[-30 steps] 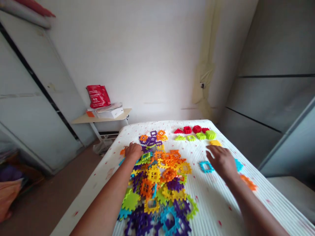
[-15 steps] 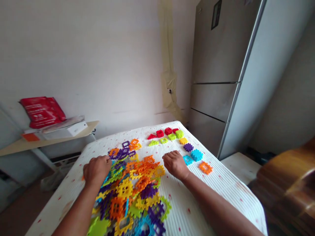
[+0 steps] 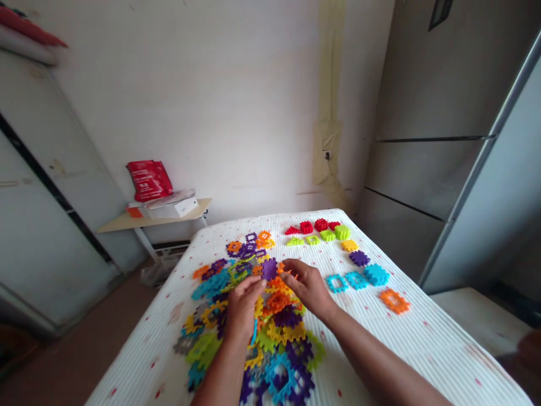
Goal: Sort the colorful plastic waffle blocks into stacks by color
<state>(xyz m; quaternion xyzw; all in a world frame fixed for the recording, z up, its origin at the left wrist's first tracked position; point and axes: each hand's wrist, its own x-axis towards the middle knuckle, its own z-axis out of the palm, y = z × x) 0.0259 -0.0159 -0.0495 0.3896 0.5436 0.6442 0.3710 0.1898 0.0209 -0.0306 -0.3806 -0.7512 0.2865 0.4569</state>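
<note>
Head view, forward-down, close over the table (image 3: pixel 380 338)

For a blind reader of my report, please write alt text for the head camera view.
A person's left hand holds a purple tile above a pile of colourful interlocking tiles on a white padded surface, the right hand close beside it. Apart on the right lie red tiles, green tiles, blue tiles and an orange tile.

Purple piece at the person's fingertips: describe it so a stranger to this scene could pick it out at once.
Find the white bed, then the heap of coloured pieces on it. In the heap's far half, between the left hand and right hand, is the purple piece: solid-faced and stood on edge, while its neighbours lie flat.
</note>
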